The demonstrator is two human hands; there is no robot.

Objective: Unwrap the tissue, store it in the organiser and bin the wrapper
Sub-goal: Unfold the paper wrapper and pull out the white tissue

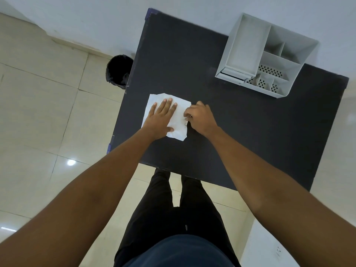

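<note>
The white tissue [180, 120] is pressed flat on the black table [240, 135] by the spread left hand [160, 120]; its right edge is pinched by the right hand [200, 117], well apart from the organiser [248, 45].

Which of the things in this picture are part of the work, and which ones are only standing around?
Part of the job:
- white tissue, flat on the table
- left hand, pressing flat on it
- right hand, pinching its right edge
- grey organiser, compartments look empty
- black bin on the floor beside the table

Just there:
- black table
- tiled floor
- white wall
</note>
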